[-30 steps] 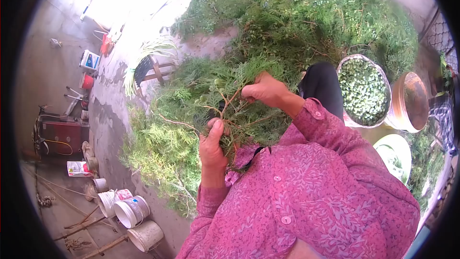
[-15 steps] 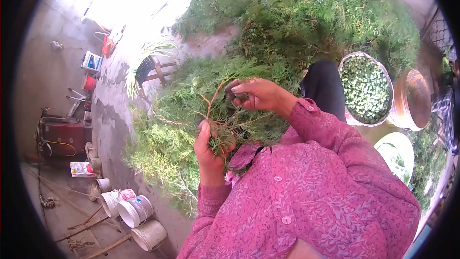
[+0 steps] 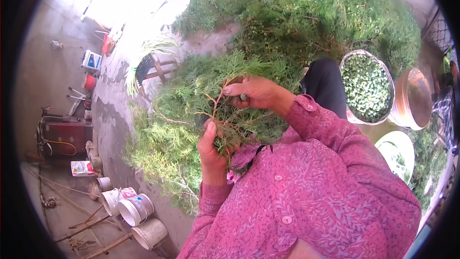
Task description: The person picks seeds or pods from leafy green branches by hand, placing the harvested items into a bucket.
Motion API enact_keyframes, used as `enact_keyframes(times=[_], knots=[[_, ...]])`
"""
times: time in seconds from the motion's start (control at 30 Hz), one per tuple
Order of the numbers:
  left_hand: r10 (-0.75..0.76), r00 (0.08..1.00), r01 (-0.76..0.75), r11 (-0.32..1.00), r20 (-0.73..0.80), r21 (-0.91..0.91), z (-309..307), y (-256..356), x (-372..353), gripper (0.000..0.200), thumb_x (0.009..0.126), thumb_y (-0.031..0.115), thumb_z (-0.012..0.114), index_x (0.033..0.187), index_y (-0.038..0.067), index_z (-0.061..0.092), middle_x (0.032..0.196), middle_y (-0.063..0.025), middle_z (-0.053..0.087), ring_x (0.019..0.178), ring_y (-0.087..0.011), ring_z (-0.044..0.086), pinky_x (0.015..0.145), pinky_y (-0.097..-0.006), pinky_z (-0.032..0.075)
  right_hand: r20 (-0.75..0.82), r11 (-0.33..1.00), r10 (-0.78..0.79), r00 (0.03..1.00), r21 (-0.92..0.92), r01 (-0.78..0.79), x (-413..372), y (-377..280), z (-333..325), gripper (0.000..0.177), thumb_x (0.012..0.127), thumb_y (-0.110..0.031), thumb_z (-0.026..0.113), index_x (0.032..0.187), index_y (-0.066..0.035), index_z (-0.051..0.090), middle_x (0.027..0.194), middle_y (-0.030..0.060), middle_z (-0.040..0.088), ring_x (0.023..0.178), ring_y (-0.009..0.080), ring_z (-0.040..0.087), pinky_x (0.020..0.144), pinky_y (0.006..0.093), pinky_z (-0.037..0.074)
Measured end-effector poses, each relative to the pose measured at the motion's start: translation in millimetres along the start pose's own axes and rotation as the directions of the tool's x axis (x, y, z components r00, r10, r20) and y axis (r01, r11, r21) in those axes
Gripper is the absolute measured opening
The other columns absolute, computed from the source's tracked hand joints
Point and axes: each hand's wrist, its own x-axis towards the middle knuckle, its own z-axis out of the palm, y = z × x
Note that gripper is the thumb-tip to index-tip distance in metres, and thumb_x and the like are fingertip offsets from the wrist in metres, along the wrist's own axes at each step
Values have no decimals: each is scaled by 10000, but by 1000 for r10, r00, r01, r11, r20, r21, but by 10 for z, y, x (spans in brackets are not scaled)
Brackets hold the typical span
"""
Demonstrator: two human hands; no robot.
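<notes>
My left hand (image 3: 213,151) is closed around the brown stem of a leafy conifer branch (image 3: 218,103), holding it in front of my chest. My right hand (image 3: 258,92) is closed higher up, its thumb and fingers pinching the same branch near a fork. A small round grey-green piece (image 3: 244,98) shows between the curled fingers of the right hand; it looks like a green cone, but I cannot be sure. Foliage hides some of the left fingertips. Beneath both hands lies a heap of cut conifer branches (image 3: 167,148).
A larger pile of greenery (image 3: 311,19) rises ahead. On the right stand a basket full of small green pieces (image 3: 366,86), a tan round container (image 3: 418,98) and a pale green basin (image 3: 397,156). White buckets (image 3: 136,210) lie at lower left, near a dark red machine (image 3: 64,136).
My right hand has moved slightly left and down, its thumb now against the stem. My left hand has shifted a little right with the branch.
</notes>
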Motion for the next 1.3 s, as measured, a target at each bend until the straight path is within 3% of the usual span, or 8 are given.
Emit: enact_keyframes(times=[0.37,0.43,0.57,0.63,0.87,1.03,1.13,1.3], knots=[[-1,1000,0,999,21,50,28,16,-23,186,893,264,400,771,124,407,608,-10,438,406,-147,420,330,-285,352,87,1000,8,996,-28,-6,19,-9,-13,114,818,-179,586,787,-75,550,536,-36,431,460,53,393,403,189,274],[-2,999,0,999,46,45,101,47,-29,185,892,264,402,769,126,408,608,-5,438,403,-144,415,328,-279,342,-18,724,-291,957,-658,208,-3,-28,43,126,831,-187,566,799,-66,553,529,-36,429,479,56,406,420,187,302],[12,992,-6,999,-124,54,171,79,-43,187,889,262,408,753,134,403,590,12,427,386,-122,387,316,-264,314,-17,542,-556,831,-765,347,91,49,-197,87,831,-130,541,824,-45,557,599,-22,482,477,56,411,389,169,300],[56,997,-51,995,-60,81,133,76,-35,190,889,261,408,745,137,399,581,17,420,380,-114,376,313,-260,308,-382,982,-186,905,-30,189,72,80,-509,112,822,-112,536,905,-36,535,763,29,558,546,63,481,402,155,352],[21,994,-21,1000,-110,4,165,42,1,214,895,273,390,736,129,390,569,9,410,382,-128,392,315,-269,342,-86,979,163,983,136,-151,-119,410,-482,292,796,-73,564,1070,-37,470,956,87,553,628,118,562,394,141,375],[15,999,-17,999,45,42,112,47,5,204,896,271,386,765,115,398,598,-16,442,416,-141,439,340,-278,385,-22,961,188,982,213,-179,-20,452,-254,297,798,-97,579,1078,-66,485,892,45,567,595,109,553,381,137,365],[2,986,-2,1000,-165,-3,144,33,-12,203,893,275,392,772,112,393,615,-24,456,420,-146,447,332,-281,377,102,947,130,986,283,-154,-8,392,-231,286,796,-82,582,1069,-75,496,851,37,572,567,87,532,362,139,347],[0,996,1,1000,91,-13,39,16,18,194,893,276,392,806,105,420,631,-24,475,452,-154,470,354,-267,382,96,949,111,989,285,-135,-52,305,-161,247,799,-47,570,1040,-71,522,792,29,576,472,54,462,325,151,298]])
